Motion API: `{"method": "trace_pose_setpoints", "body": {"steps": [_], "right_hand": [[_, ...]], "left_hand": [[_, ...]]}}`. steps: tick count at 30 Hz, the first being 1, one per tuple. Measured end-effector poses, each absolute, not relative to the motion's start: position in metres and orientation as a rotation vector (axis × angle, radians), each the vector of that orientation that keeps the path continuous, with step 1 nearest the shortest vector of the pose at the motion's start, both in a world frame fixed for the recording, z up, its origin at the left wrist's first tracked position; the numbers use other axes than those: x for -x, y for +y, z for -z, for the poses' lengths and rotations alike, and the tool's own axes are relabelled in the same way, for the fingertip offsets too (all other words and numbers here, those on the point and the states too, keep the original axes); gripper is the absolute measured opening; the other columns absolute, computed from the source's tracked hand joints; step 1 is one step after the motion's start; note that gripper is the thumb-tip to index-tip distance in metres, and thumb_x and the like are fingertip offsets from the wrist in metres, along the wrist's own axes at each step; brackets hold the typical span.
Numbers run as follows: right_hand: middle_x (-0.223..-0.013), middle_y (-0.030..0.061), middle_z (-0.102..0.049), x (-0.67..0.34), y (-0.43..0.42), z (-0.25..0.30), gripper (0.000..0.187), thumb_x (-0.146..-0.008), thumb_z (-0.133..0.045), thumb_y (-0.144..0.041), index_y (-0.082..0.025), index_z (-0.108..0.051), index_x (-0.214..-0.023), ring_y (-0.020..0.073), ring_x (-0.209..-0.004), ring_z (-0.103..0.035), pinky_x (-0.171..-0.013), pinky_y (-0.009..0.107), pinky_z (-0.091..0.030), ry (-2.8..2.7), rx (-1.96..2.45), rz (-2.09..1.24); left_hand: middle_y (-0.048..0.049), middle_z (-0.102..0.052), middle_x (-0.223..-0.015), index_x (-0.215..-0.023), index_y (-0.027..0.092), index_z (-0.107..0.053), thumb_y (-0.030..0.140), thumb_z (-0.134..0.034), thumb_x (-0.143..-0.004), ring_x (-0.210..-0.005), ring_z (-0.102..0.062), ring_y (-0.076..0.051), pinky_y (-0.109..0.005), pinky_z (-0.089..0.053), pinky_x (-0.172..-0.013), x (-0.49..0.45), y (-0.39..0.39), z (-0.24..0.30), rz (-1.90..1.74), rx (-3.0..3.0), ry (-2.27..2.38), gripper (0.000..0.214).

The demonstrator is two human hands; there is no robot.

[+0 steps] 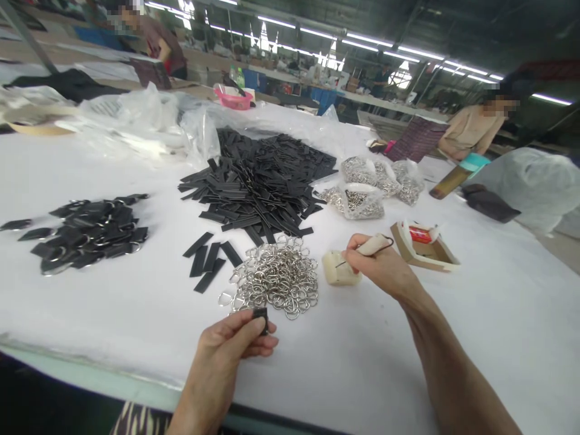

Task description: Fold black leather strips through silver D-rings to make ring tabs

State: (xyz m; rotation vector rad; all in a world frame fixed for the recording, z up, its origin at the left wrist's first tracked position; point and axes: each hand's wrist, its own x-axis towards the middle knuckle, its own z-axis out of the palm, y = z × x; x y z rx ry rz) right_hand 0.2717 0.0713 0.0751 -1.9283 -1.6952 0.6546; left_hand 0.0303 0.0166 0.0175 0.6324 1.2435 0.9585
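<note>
Head view: we see the left hand's grip pinching a small black piece just near of the ring pile; the right hand's grip is clamped on a pale-handled tool at the cream-coloured block. A loosened left pinch could, we judge, drop the piece among the rings; a clumsy right wrist could knock the block. Our white bench carries black strips farther back; ceiling tubes light the big room.
</note>
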Motion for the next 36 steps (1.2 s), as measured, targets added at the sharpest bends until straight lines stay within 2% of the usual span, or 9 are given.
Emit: {"method": "trace_pose_setpoints", "body": {"steps": [17, 25, 28, 32, 36], "right_hand": [[-0.051, -0.0053, -0.049, -0.278, 0.082, -0.058, 0.011, -0.068, -0.050, -0.026, -0.021, -0.050, -0.059, 0.0121, -0.051, -0.043, -0.047, 0.024, -0.028, -1.723, 1.988, -0.694], [-0.048, -0.0028, -0.046, -0.286, 0.068, -0.082, 0.022, -0.072, -0.053, -0.031, -0.020, -0.049, -0.053, 0.0120, -0.050, -0.041, -0.045, 0.025, -0.026, -1.774, 1.907, -0.619], [-0.047, -0.0011, -0.047, -0.280, 0.058, -0.089, 0.022, -0.072, -0.056, -0.036, -0.020, -0.053, -0.057, 0.0119, -0.047, -0.040, -0.042, 0.024, -0.024, -1.659, 1.828, -0.813], [-0.050, 0.0003, -0.051, -0.253, 0.044, -0.091, 0.018, -0.073, -0.057, -0.031, -0.019, -0.052, -0.060, 0.0109, -0.047, -0.041, -0.040, 0.023, -0.022, -1.445, 1.534, -1.239], [-0.051, -0.0012, -0.052, -0.229, 0.039, -0.083, 0.015, -0.072, -0.057, -0.026, -0.018, -0.052, -0.060, 0.0087, -0.046, -0.039, -0.040, 0.021, -0.022, -1.413, 1.389, -1.389]], "left_hand": [[-0.0060, -0.070, -0.065, -0.063, 0.012, -0.070, 0.024, -0.072, -0.065, -0.051, -0.062, -0.012, -0.019, -0.051, -0.053, -0.035, 0.017, -0.012, -0.899, -0.651, 1.188, 0.012], [-0.0049, -0.070, -0.067, -0.065, 0.012, -0.068, 0.022, -0.067, -0.070, -0.053, -0.062, -0.011, -0.021, -0.053, -0.054, -0.035, 0.014, -0.014, -0.901, -0.645, 1.081, 0.011], [-0.0044, -0.069, -0.066, -0.067, 0.012, -0.068, 0.022, -0.065, -0.072, -0.053, -0.062, -0.011, -0.021, -0.053, -0.055, -0.035, 0.011, -0.013, -0.907, -0.654, 1.034, 0.012], [-0.0050, -0.069, -0.068, -0.069, 0.011, -0.067, 0.021, -0.064, -0.072, -0.056, -0.064, -0.012, -0.022, -0.053, -0.056, -0.037, 0.009, -0.014, -0.911, -0.669, 1.011, 0.011], [-0.0055, -0.070, -0.071, -0.071, 0.011, -0.067, 0.020, -0.063, -0.073, -0.059, -0.065, -0.013, -0.023, -0.054, -0.058, -0.038, 0.008, -0.017, -0.892, -0.688, 0.997, 0.010]]}}
